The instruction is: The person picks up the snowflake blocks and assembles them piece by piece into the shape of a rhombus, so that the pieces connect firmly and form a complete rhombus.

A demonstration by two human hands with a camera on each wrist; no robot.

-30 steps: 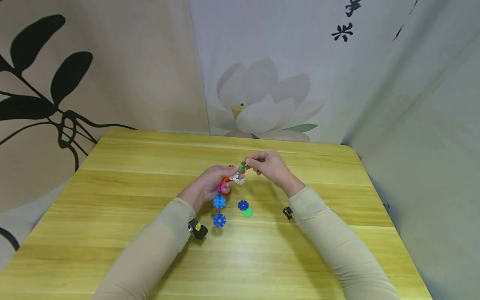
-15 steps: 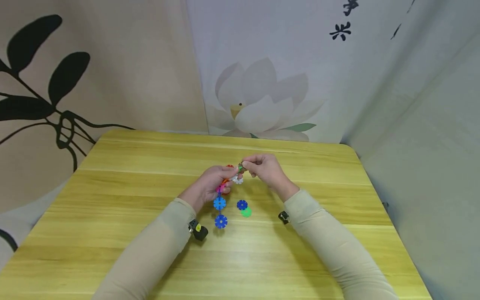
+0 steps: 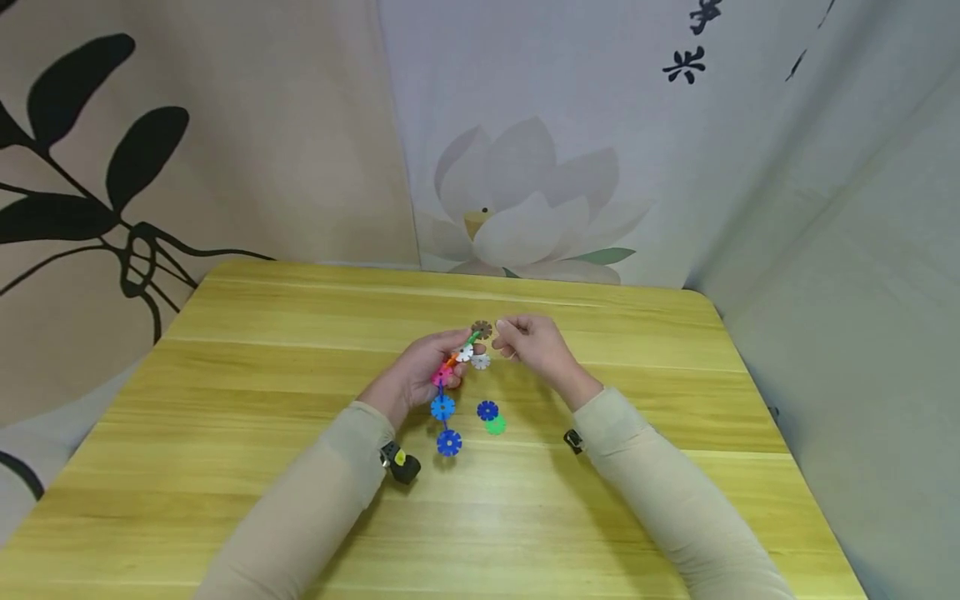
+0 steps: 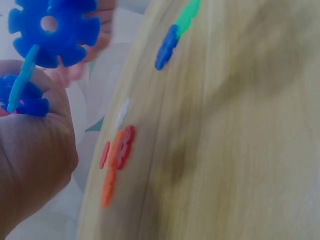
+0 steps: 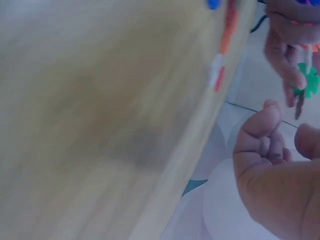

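Observation:
My left hand [image 3: 420, 367] grips a chain of slotted plastic snowflake discs in the head view. From its far end run a brown disc [image 3: 482, 330], a green disc [image 5: 312, 80], a white disc [image 3: 465, 353], an orange one and a pink disc [image 3: 442, 376]. A light blue disc [image 3: 442, 407] and a dark blue disc [image 3: 449, 442] hang at the near end. Just right of the brown disc is my right hand [image 3: 542, 346], its fingers loosely curled and thumb apart, holding nothing. The left palm hides part of the chain.
On the wooden table [image 3: 637, 500] a loose blue disc [image 3: 487, 410] overlaps a green disc [image 3: 496, 425]. Under the left hand lie a loose white disc [image 4: 122, 114], red disc [image 4: 125, 146] and orange disc [image 4: 107, 187]. A printed curtain [image 3: 300, 167] hangs behind the table.
The right hand pressed the brown disc against the green one, then let it go and drew slightly right. The brown disc stays on the chain, whose hanging end swung slightly right.

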